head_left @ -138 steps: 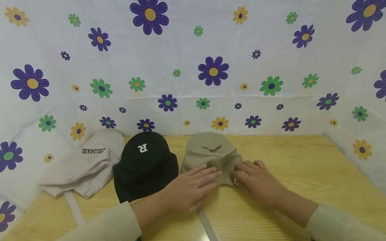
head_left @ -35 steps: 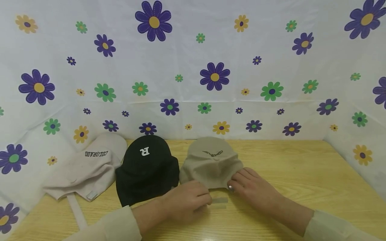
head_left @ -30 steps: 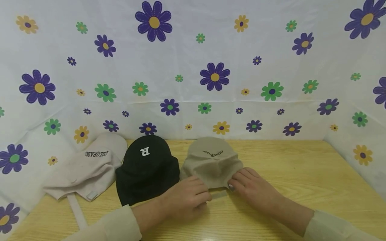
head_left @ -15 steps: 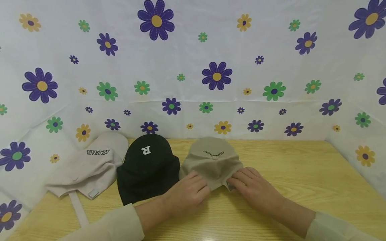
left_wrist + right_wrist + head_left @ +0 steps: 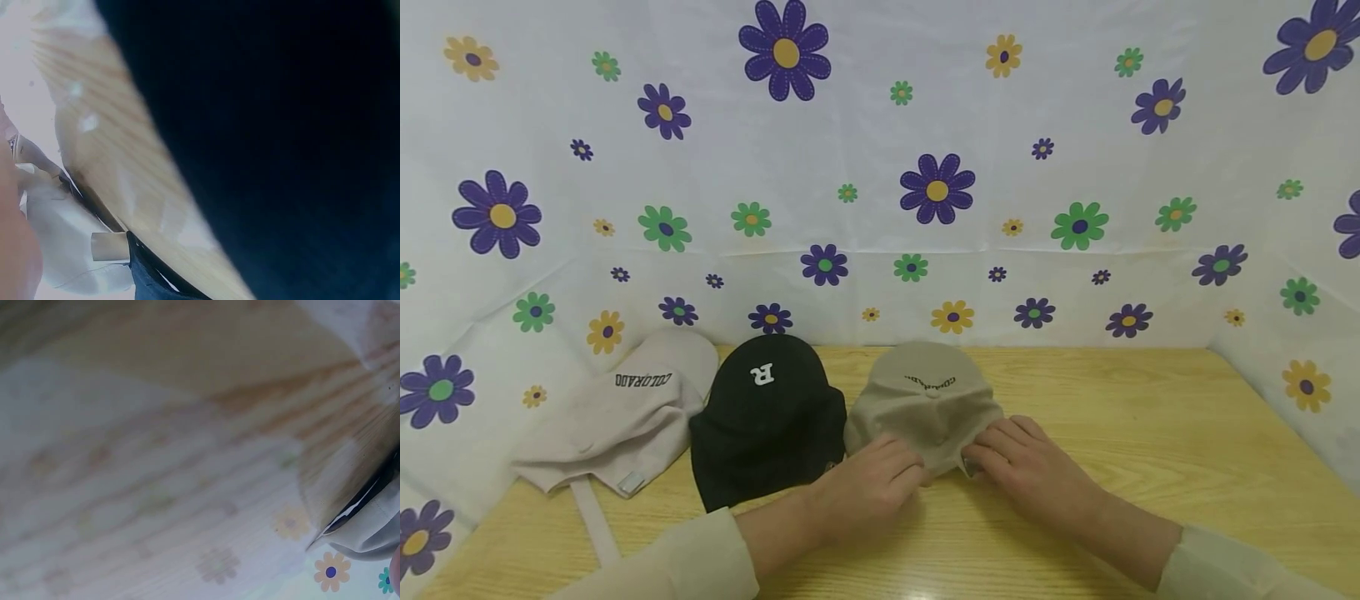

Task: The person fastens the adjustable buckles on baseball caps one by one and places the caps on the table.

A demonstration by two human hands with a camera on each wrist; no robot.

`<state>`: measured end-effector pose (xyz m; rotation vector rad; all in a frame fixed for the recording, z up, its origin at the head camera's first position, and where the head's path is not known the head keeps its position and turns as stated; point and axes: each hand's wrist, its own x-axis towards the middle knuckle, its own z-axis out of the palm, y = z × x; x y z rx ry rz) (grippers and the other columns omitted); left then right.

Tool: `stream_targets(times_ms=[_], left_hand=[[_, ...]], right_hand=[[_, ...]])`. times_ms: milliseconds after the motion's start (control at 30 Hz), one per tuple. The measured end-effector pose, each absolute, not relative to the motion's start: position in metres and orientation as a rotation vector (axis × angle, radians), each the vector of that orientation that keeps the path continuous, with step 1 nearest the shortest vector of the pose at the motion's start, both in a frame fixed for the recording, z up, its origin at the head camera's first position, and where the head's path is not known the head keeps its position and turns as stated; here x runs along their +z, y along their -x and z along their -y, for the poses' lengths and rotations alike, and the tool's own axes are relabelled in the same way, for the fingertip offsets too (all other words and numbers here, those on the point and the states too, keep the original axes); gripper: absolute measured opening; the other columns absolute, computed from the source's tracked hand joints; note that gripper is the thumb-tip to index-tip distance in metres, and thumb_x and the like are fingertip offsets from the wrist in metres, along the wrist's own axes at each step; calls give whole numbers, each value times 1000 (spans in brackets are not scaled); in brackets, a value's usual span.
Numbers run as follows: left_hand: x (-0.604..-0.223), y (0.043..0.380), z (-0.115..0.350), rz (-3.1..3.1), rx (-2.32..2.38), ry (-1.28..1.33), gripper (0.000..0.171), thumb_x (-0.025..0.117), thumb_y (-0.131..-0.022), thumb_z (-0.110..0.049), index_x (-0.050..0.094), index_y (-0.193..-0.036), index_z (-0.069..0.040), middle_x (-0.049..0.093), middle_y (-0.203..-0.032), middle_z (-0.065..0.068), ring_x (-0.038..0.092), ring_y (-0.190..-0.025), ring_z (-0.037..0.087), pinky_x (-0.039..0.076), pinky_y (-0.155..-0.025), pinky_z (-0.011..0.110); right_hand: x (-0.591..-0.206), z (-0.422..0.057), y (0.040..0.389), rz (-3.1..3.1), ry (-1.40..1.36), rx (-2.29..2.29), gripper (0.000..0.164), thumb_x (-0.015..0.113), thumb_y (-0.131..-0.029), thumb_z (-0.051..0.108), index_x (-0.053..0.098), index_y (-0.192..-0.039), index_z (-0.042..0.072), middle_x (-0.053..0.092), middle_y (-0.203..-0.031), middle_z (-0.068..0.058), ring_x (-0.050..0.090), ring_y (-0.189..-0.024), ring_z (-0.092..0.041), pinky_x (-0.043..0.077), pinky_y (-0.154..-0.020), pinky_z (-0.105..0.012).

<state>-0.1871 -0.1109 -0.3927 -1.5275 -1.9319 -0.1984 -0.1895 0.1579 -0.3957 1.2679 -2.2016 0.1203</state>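
Note:
A beige baseball cap [image 5: 925, 400] with dark lettering lies right of centre in the head view, its brim toward the back wall. My left hand [image 5: 876, 479], fingers curled, grips its near edge at the left. With my right hand [image 5: 1026, 467] I pinch the cap's near right corner, where a small shiny piece shows by the fingertips. The cap's strap is hidden. In the left wrist view the cap [image 5: 69, 225] appears beside part of my left hand [image 5: 15, 244]. The right wrist view catches the cap [image 5: 369, 534] and a sliver of my right hand [image 5: 396, 572].
Left of the beige cap lies a black cap [image 5: 767, 425] with a white R, close to my left forearm. Farther left is a pale cap [image 5: 617, 417] lettered COLORADO, its strap [image 5: 595, 521] trailing toward me. A flowered cloth [image 5: 865, 125] stands behind the wooden table [image 5: 1135, 433].
Earlier my left hand lay flat on the beige cap and its strap trailed toward me. The strap then showed between my hands; now it is out of sight, with my left fingers at the edge.

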Motion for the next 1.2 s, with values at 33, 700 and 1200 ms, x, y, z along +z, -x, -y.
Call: stream_targets(times_ms=[33,700,1200], left_hand=[[-393,187,111,1937,-215,1524,8,65,-89,-6,67,-97,-8,61,-91,-1,59,-83,14,47,-79,27],[-391,186,107,1812,-192,1386,16,53,-91,-11,65,-80,-11,64,-72,-4,61,-70,11,48,-71,27],[-389,187,108,1794,-191,1460,17,54,-97,-12,68,-88,-12,69,-93,-1,65,-87,13,53,-85,26]], right_hand=[[-396,-158,189,2196,-1271,118,26,60,-94,26,69,-114,12,67,-115,0,61,-109,-20,47,-89,-35],[-395,-155,187,2147,-1275,166,36,44,-105,35,69,-114,11,68,-114,0,63,-107,-21,47,-89,-35],[-396,-153,186,2082,-1320,185,37,42,-106,35,69,-110,11,67,-106,2,60,-101,-18,42,-92,-33]])
